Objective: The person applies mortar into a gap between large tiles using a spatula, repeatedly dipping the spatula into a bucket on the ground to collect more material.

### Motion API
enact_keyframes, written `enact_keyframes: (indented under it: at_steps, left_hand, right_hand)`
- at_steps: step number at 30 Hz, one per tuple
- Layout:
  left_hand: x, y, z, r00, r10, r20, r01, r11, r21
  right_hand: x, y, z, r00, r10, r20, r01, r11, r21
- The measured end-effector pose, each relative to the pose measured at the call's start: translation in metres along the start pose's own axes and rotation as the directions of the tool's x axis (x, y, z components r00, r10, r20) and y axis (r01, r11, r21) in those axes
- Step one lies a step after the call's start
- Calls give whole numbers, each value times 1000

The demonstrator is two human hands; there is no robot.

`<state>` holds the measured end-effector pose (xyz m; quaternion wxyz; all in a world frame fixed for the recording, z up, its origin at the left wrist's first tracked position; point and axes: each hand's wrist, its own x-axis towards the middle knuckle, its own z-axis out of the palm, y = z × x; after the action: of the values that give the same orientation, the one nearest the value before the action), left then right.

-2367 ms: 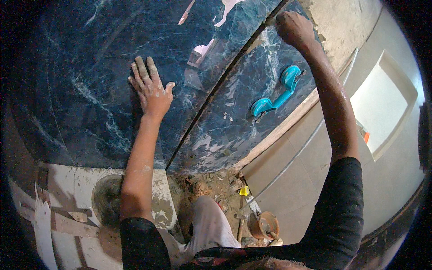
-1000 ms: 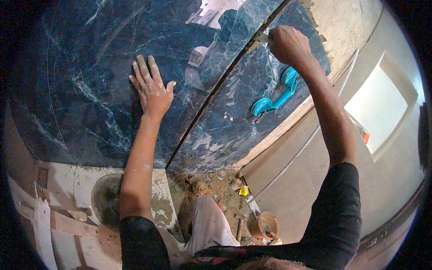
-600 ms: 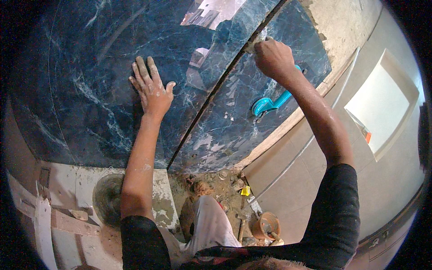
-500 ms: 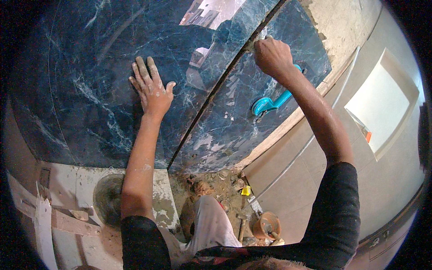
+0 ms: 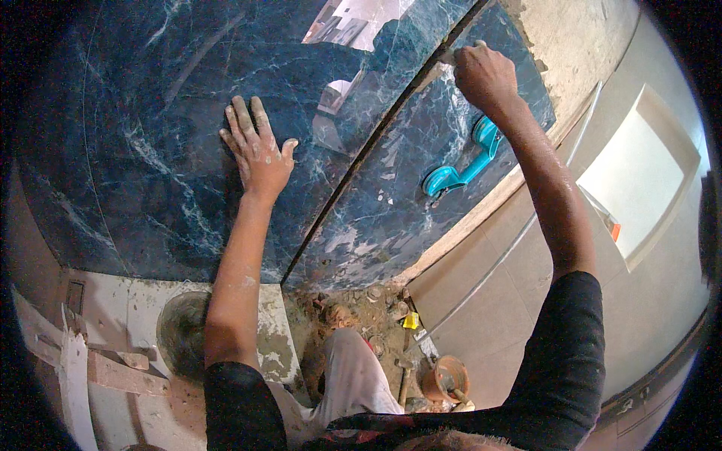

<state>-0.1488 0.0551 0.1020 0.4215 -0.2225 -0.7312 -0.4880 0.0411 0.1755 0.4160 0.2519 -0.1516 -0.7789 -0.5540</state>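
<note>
My left hand lies flat, fingers spread, on a large dark blue marbled wall tile. A dark joint runs between this tile and a second blue marbled tile to its right. My right hand is closed into a fist at the upper part of that joint; a small pale object seems pinched in it, too small to tell. A turquoise suction-cup handle sticks on the right tile just below my right hand.
Bare rough plaster shows at the upper right. A pale wall with a recessed niche is to the right. Below lie rubble, a small yellow piece, a clay-coloured pot, a round floor opening and wooden scraps.
My right hand slid down the joint from the top right, then moved a little back up along it. My left hand stayed flat on the left tile.
</note>
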Motion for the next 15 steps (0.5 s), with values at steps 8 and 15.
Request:
enact_keyframes:
  at_steps: [8,15]
  left_hand:
    - [-1,-2,1,1000,1,3,-1,1000,1]
    - [0,2,0,1000,-13,22,13,1000,-6]
  right_hand:
    - [-4,34,-10,967,187,-171,-170,979,108]
    - [-9,61,14,866,495,-71,-407,780,476]
